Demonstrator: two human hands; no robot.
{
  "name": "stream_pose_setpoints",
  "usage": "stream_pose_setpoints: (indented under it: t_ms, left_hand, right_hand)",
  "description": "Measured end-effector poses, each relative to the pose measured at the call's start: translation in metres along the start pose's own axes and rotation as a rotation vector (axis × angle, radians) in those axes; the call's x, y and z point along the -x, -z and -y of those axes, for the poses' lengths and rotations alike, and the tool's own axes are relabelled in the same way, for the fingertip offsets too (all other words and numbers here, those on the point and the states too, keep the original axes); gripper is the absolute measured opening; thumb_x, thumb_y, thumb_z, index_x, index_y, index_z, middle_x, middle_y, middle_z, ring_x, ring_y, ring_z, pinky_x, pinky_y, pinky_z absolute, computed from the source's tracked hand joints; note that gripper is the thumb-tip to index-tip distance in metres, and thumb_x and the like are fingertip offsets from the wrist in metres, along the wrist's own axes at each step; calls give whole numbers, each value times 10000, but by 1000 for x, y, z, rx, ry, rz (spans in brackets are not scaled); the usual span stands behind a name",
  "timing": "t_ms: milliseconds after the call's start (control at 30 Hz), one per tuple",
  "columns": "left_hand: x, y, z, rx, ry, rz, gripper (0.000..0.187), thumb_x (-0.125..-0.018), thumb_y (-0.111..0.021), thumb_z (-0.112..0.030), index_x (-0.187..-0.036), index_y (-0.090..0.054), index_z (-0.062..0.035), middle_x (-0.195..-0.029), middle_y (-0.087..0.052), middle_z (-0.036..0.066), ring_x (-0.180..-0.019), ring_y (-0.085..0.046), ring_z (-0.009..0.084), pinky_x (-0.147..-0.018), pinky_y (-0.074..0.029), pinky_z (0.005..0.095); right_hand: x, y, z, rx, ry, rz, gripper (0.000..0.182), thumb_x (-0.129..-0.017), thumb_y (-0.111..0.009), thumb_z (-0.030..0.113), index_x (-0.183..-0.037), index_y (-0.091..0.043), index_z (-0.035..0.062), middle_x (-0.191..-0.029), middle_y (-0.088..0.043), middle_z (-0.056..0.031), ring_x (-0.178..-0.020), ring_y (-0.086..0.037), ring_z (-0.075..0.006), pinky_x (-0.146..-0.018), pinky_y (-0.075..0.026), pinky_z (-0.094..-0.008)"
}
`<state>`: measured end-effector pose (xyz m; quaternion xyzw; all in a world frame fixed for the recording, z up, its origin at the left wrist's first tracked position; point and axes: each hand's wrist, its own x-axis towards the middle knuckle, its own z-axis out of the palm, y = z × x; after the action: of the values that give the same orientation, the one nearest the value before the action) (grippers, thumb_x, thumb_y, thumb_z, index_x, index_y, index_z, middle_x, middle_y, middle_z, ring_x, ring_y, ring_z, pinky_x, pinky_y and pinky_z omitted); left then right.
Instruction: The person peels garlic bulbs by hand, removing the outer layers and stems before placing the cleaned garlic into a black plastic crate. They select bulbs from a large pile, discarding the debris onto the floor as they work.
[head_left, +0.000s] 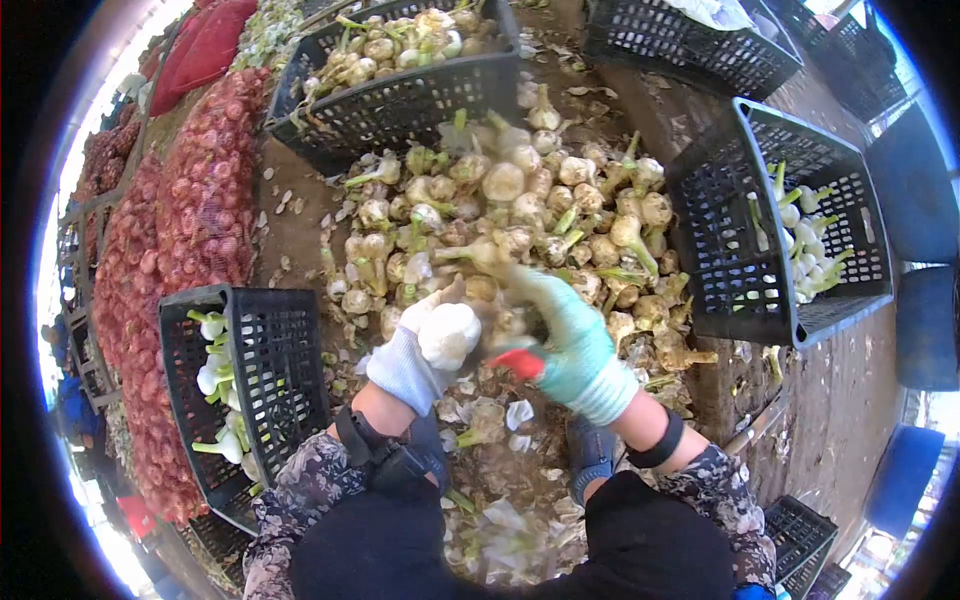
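Nearest the camera, at 6 o'clock: black-clad lap (650, 540), flanked by floral sleeves (305, 490) at 7 and 5 o'clock. Just beyond, slightly to the 7 o'clock side of centre: white garlic bulb (449, 335), held above the floor at the gloved left hand (405, 360). Grip of the left hand: closed about the bulb, with fingers partly hidden behind. At 4 o'clock from the bulb's neighbourhood inward to centre: right hand (585, 350), in a green glove with red at one fingertip, blurred near the bulb; grip open or closed, cannot tell.

Handling, by judgement: light, firm beneath a thin papery skin, mildly slippery against knit fabric, liable to bruise or split between cloves under hard pressure. Best taken around the widest girth, between thumb and fingers, with the base against the palm.

Orientation: nearly round, with no marked long axis in view. Stem and root ends not discernible; pointing direction and root-to-neck axis therefore uncertain.

Surroundings: heap of soiled garlic (590, 195) from centre toward 12 and 1 o'clock; black crates holding garlic at 8 (285, 370), 11 (400, 115) and 2 o'clock (715, 250); red net sacks (205, 190) at 10 o'clock.
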<state>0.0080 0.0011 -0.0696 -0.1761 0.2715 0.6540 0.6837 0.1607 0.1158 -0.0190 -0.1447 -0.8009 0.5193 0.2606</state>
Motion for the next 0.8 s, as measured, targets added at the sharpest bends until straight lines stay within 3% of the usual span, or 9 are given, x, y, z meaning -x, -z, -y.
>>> stream_pose_setpoints:
  t_ms: [33, 133, 167, 267, 367, 433, 600, 700, 800]
  left_hand:
    - [-3, -4, 1, -88, -36, -50, 334, -867, -483, -340, -792, -554, -22, -671, -593, 78, -534, -554, 205, -482, -472, 327]
    - [11, -18, -9, -575, -184, -456, 382, -879, -442, -375, -813, -569, -21, -619, -589, 65, -423, -524, 176, -366, -429, 257]
    - [44, -48, 2, -481, -649, -504, 331, -871, -466, -355, -854, -561, -38, -658, -594, 65, -405, -510, 156, -326, -395, 230]
    - [136, 1, -85, -479, -1016, -443, 325, -869, -478, -351, -921, -555, -39, -704, -577, 75, -478, -529, 111, -321, -388, 182]
    - [223, 13, -119, -402, -1428, -1068, 445, -772, -614, -394, -979, -586, -1, -908, -608, 153, -716, -604, 232, -667, -517, 318]
    - [246, 18, -120, -1828, -1630, -2245, 521, -728, -653, -404, -1076, -567, -26, -1053, -570, 191, -939, -559, 286, -872, -430, 386]
    - [133, -44, -44, -1718, -1594, -1111, 338, -739, -636, -134, -1054, -561, -38, -1052, -554, 109, -1022, -492, 247, -904, -390, 362]
    - [68, -42, -21, -1300, -679, -373, 505, -813, -551, -348, -1203, -460, -41, -1048, -519, 127, -917, -536, 229, -751, -472, 324]
    - [28, -41, 4, -786, -101, -85, 724, -794, -480, -549, -1312, -310, -72, -972, -545, 137, -761, -578, 235, -536, -499, 335]
  right_hand:
    - [-5, -1, 12, -113, 4, 42, 479, -651, -702, 136, -1083, -507, 65, -987, -555, -162, -935, -531, -326, -805, -441, -335]
    - [11, -6, 5, -36, 110, 270, 338, -641, -640, 59, -963, -538, 77, -916, -547, -152, -859, -533, -353, -730, -459, -381]
    - [17, 0, 8, 75, 62, 350, 341, -652, -657, 85, -972, -540, 68, -882, -559, -150, -843, -552, -325, -703, -471, -379]
    - [18, 30, -44, 284, -150, -120, 364, -669, -679, 81, -1012, -558, 60, -946, -569, -135, -897, -552, -303, -758, -457, -340]
    - [7, 84, -93, 759, -564, -399, 461, -678, -680, 131, -1097, -517, 27, -1053, -546, -165, -970, -524, -331, -825, -438, -345]
    - [8, 101, -148, 894, -678, -283, 511, -703, -651, 168, -1164, -476, 33, -1144, -503, -189, -1012, -505, -352, -850, -424, -349]
    - [8, 95, -169, 699, -821, -210, 410, -737, -612, 197, -1102, -541, 22, -1028, -576, -201, -948, -547, -357, -803, -432, -357]
    - [17, 79, -138, 4, -796, -379, 351, -733, -641, 89, -1058, -565, -17, -951, -633, -126, -835, -595, -189, -720, -456, -267]
    - [25, 52, -64, -88, -358, -10, 408, -716, -644, -18, -1110, -547, 26, -1038, -597, -73, -857, -566, -130, -748, -469, -249]
